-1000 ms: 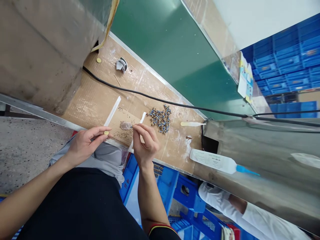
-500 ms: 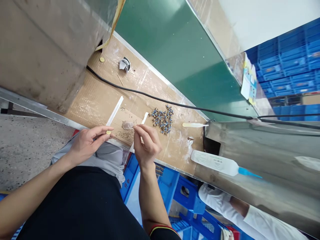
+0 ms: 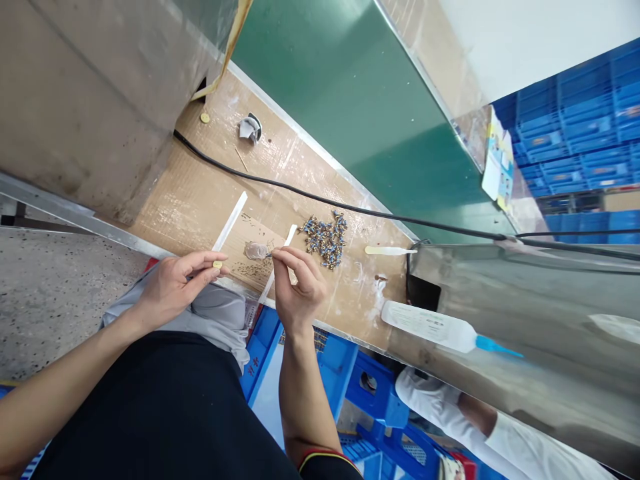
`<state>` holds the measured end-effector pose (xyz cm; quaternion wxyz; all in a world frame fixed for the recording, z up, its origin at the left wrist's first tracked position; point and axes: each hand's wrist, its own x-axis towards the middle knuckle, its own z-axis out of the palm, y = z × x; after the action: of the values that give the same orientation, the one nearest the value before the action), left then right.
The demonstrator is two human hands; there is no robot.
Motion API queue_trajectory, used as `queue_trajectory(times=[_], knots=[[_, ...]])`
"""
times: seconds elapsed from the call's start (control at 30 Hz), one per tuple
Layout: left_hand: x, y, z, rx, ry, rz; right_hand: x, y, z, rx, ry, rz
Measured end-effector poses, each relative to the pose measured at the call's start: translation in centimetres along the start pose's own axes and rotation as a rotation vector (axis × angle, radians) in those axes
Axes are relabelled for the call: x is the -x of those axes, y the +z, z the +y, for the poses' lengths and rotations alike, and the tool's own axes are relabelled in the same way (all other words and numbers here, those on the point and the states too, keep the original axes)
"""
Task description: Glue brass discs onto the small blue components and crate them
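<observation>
My left hand (image 3: 175, 283) is closed in a pinch at the table's front edge, with a small round yellow disc (image 3: 217, 265) between thumb and fingers. My right hand (image 3: 301, 283) pinches a tiny bluish part (image 3: 269, 255) whose tip points left. That tip is close to a translucent, gel-like lump (image 3: 257, 251) on the cardboard; whether they touch I cannot tell. Tiny brownish pieces (image 3: 250, 269) lie scattered around the lump, between two white strips (image 3: 231, 220). Right of my right hand is a pile of small blue-and-brass parts (image 3: 326, 239).
A black cable (image 3: 300, 193) crosses the table. Along the back stands a green panel (image 3: 350, 87). On the right lie a white bottle with a blue nozzle (image 3: 430, 325) and a pale flat stick (image 3: 387, 251). Blue crates (image 3: 375, 390) stand below; another person's white sleeve (image 3: 530, 440) shows there.
My right hand has drawn slightly right, away from the translucent lump, and the bluish part's tip now shows. My left hand has stayed in place with the yellow disc.
</observation>
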<state>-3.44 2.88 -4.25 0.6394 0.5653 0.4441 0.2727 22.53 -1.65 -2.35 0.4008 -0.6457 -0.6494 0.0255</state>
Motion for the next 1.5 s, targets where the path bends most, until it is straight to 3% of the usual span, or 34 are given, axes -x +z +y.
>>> queue_trajectory(times=[0.17,0.4,1.13,1.33,1.5], knots=[[0.0,0.0,0.0,0.002,-0.003,0.002,0.0,-0.1,-0.1,-0.01,-0.013,-0.01],[0.0,0.0,0.1,-0.004,-0.014,0.004,0.0,0.1,-0.4,0.079,-0.054,0.092],[0.0,0.0,-0.3,0.005,0.015,-0.001,0.5,0.2,-0.5,0.108,-0.086,0.056],[0.2,0.0,-0.1,0.023,-0.004,-0.002,0.5,-0.4,-0.6,0.091,-0.052,0.098],[0.9,0.7,1.9,0.115,-0.033,-0.043,1.7,-1.1,-1.9,-0.267,0.185,0.147]])
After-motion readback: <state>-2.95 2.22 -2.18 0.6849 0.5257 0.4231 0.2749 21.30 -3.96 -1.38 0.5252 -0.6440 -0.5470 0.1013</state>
